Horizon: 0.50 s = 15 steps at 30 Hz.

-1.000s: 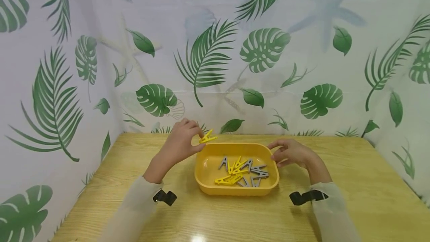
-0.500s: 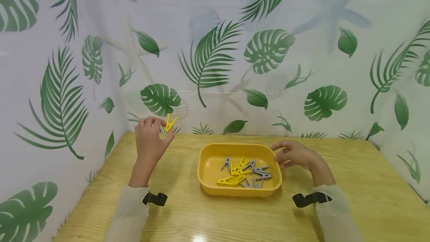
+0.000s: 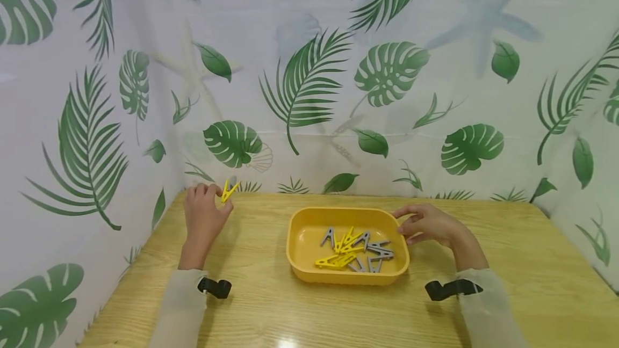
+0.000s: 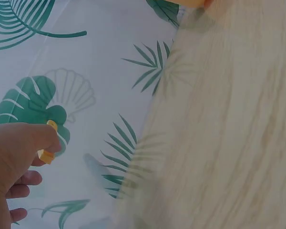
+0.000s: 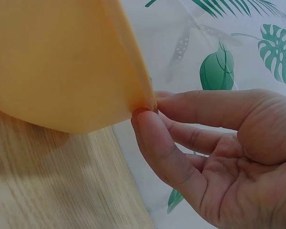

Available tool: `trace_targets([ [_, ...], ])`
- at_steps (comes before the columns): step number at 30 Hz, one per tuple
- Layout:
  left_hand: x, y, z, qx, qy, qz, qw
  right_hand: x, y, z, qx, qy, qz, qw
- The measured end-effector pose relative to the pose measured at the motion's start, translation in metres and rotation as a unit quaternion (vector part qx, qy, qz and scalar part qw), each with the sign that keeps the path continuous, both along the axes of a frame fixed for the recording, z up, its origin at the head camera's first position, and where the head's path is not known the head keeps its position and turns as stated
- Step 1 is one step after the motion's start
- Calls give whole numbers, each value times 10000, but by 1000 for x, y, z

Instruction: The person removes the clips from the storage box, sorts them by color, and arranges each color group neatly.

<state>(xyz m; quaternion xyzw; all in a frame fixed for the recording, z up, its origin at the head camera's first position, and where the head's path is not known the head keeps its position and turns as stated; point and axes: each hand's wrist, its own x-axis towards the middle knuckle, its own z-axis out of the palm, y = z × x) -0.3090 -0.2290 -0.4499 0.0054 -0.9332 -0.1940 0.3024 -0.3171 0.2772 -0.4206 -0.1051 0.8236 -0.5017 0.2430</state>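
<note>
Head view: a wooden table (image 3: 508, 262) is seen, enclosed by a leaf-print curtain (image 3: 309, 69) at the back and both sides.
Left hand (image 3: 202, 215): held at the table's far left corner, well apart from the tray; a yellow peg (image 3: 228, 190) is pinched between thumb and fingertips, its free ends pointing up and to the right.
Left wrist view: only a small part of the peg (image 4: 48, 151) is seen past the thumb; the other fingers (image 4: 26, 179) are curled loosely below it.
Right hand (image 3: 427, 223): placed at the tray's right rim.
Right wrist view: the rim corner of the tray (image 5: 62, 67) is pinched between thumb (image 5: 169, 152) and forefinger; the remaining fingers are curled behind.
Tray (image 3: 303, 227): yellow, rectangular with rounded corners, set on the table near its middle.
Tray contents: a loose heap of pegs (image 3: 355, 248), yellow and grey, is seen lying overlapped on the tray floor.
Wrists: a black strap (image 3: 214, 287) is worn on each sleeve.
</note>
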Motion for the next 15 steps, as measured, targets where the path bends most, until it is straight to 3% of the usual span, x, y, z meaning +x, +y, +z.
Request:
trace_targets([
  [5,-1,-11,-11,188,-724,59,9972,-1,0,0,14,-6,-48,10000],
  [15,1,-31,-31,381,-1547,298,9868,-1,1,-1,-44,-40,22,10000],
])
